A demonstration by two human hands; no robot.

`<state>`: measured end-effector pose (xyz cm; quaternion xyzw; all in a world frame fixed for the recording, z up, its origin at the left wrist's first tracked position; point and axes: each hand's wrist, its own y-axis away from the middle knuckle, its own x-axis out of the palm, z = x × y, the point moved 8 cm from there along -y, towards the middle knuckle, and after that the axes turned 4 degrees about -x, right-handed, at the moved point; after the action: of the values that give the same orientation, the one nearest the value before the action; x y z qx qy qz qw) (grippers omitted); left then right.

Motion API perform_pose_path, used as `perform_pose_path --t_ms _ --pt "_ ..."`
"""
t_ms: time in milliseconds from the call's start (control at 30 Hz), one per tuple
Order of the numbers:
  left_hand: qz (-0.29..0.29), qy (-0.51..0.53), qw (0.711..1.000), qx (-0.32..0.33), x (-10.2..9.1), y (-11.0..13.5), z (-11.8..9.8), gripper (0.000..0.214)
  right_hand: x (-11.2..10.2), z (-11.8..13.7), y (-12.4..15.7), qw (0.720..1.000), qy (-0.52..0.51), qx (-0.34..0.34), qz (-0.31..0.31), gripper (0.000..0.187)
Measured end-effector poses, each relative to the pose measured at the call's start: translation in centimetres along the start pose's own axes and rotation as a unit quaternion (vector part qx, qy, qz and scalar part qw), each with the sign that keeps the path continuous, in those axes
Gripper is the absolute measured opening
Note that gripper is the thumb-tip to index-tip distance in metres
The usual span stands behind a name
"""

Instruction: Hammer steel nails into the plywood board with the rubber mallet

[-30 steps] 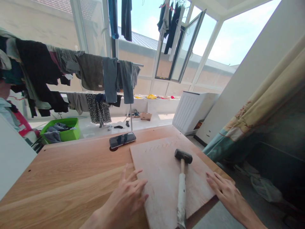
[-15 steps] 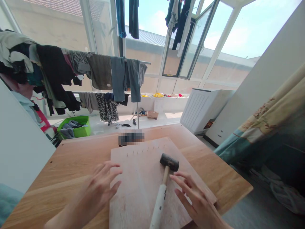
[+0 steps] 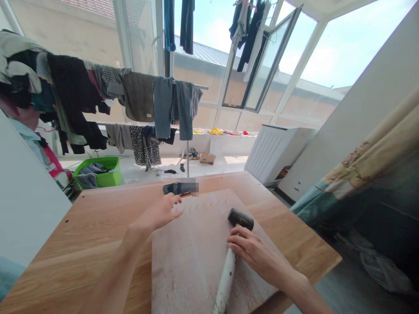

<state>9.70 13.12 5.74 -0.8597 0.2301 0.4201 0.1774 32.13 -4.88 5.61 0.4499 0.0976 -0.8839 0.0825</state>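
My right hand [image 3: 250, 249] has its fingers curled over the neck of a rubber mallet [image 3: 242, 218], just below the black head. The mallet's pale, worn handle slants toward me across a wooden board [image 3: 183, 266]. Near the board's far left corner, my left hand [image 3: 165, 211] reaches forward with fingers apart and nothing seen in them. Its fingertips are beside a row of several thin nails [image 3: 197, 206] standing up from the board's far side. The left end of the row is partly hidden by that hand.
The board lies on a wooden table [image 3: 98, 231]. A dark phone-like object [image 3: 171, 188], partly blurred out, sits beyond it. Past the table stand a laundry rack with clothes [image 3: 139, 98], a green basket [image 3: 114, 178] and a white cabinet-like unit [image 3: 273, 150]. A curtain [image 3: 347, 170] hangs right.
My left hand has moved forward to the nail row. My right hand has closed over the mallet's neck, and the mallet has shifted a little to the right.
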Motion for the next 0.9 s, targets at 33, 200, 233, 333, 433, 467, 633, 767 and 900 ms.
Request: perform_pose_path --t_ms 33,200,233,333,433,467,633,767,900 --pt "0.005 0.003 1.0 -0.002 0.2 -0.1 0.2 0.029 -0.4 0.1 -0.3 1.0 0.011 -0.007 0.002 0.031" --pt "0.03 0.036 0.999 0.003 0.8 -0.5 0.5 0.028 -5.1 -1.4 -4.3 0.982 0.167 0.028 -0.082 0.029" --pt "0.034 0.038 0.999 0.004 0.8 -0.5 0.3 0.028 -6.0 -2.0 -5.5 0.977 0.184 0.044 -0.094 0.028" --pt "0.047 0.037 0.998 -0.003 0.8 -0.5 0.0 0.028 -7.4 -3.9 -9.2 0.974 0.202 0.066 -0.074 0.019" --pt "0.054 0.057 0.997 -0.008 0.8 -0.4 0.1 0.026 -6.7 -5.6 -11.9 0.974 0.21 0.076 -0.029 0.014" --pt "0.054 0.067 0.996 -0.009 0.8 -0.3 0.2 0.025 -6.3 -6.1 -12.4 0.973 0.214 0.081 -0.017 0.015" --pt "0.059 0.069 0.996 -0.013 1.0 -0.3 1.0 0.018 -3.9 -8.2 -13.3 0.968 0.227 0.108 0.021 0.031" --pt "0.062 0.058 0.996 -0.021 1.2 -0.5 1.6 0.018 -3.1 -9.1 -13.5 0.965 0.227 0.123 0.038 0.032" --pt "0.066 0.06 0.996 -0.021 1.5 -0.7 2.1 0.018 -2.9 -9.8 -13.6 0.963 0.227 0.134 0.046 0.032"
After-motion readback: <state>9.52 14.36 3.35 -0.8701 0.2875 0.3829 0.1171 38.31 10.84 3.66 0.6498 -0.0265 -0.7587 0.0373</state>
